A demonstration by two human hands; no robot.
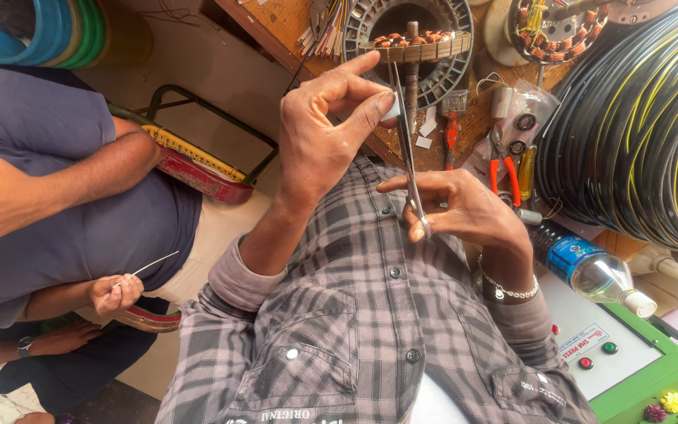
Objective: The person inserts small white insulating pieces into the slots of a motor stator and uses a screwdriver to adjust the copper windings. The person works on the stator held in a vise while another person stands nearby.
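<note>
Scissors (410,157) stand upright in our right hand (464,208), its grip closed through the handles, blades reaching up to the small white strip (391,110) pinched in our left hand (323,133), just below the motor stator (410,39).

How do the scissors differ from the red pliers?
The scissors stand upright in the right hand, by a white scrap the left hand pinches; the pliers lie untouched on the bench. The scissors are bare metal; the pliers have red handles. Both are hinged tools.
</note>
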